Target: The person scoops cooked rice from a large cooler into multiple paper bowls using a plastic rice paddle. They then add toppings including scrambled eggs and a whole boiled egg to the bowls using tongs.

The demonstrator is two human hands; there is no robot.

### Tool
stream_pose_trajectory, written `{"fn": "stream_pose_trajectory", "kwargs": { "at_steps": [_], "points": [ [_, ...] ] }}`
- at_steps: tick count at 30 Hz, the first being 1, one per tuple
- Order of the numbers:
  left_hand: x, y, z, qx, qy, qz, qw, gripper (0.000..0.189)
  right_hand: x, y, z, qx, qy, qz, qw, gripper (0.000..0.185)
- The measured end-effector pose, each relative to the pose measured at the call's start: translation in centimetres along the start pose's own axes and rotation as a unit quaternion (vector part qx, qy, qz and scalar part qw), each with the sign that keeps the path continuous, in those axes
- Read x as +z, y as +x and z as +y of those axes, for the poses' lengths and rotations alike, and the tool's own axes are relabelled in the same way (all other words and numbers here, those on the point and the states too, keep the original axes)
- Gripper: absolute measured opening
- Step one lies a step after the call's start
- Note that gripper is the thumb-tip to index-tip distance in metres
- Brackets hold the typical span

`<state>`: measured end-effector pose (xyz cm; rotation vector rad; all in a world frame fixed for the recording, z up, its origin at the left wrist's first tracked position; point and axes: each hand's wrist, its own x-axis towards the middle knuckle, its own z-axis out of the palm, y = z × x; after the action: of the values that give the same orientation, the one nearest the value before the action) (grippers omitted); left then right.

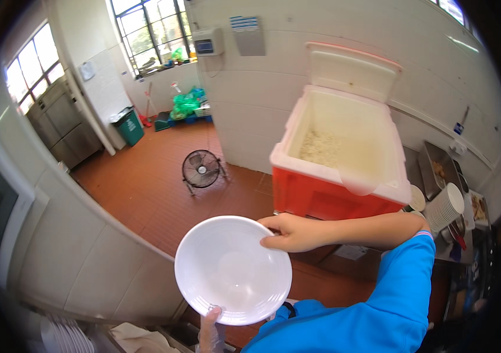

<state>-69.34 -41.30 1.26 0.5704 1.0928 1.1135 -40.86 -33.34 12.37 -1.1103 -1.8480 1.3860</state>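
A white round bowl [233,269] is held up in front of me, and its inside looks bare. My right hand [292,231] grips its upper right rim, the thumb over the inner side. At the bottom rim my left hand [211,328] has its thumb on the edge; what looks like a clear plastic glove covers part of it. The remaining left fingers are hidden. Beyond my right forearm stands a red insulated box [303,192] with its white lid [352,70] raised. White grains that look like cooked rice [321,148] lie inside the box. A blurred patch covers its front rim.
A black floor fan [202,170] stands on the red tiles. To the right are a stack of paper bowls [444,205] and a metal pan [435,167] with some food. White plates [65,335] are stacked at lower left, beside a low partition wall [96,247]. A green bin [131,128] stands farther back.
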Motion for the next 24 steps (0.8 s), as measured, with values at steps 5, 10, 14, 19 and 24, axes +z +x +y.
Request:
{"fn": "stream_pose_trajectory", "kwargs": {
  "at_steps": [5,10,14,19,24],
  "points": [
    [9.3,2.0,0.0,-0.021,-0.164,-0.17,0.971,0.088,-5.1,-8.6,-1.0,0.015,-0.028,0.078,0.996,0.034],
    [15.9,8.5,1.9,-0.095,-0.246,-0.326,0.908,0.09,-20.1,-14.5,3.4,0.213,-0.288,0.203,0.911,0.044],
    [19.0,13.0,2.6,-0.053,-0.371,-0.375,0.848,0.085,-24.4,-19.2,12.7,0.449,-0.486,0.014,0.75,0.054],
    [25.6,17.4,2.0,0.234,-0.252,-0.133,0.93,0.075,-26.2,-22.1,19.1,0.5,-0.42,-0.1,0.751,0.045],
    [33.6,21.6,2.4,0.292,-0.197,-0.03,0.935,0.07,-29.2,-19.3,19.6,0.477,-0.505,-0.109,0.711,0.016]
  ]
}}
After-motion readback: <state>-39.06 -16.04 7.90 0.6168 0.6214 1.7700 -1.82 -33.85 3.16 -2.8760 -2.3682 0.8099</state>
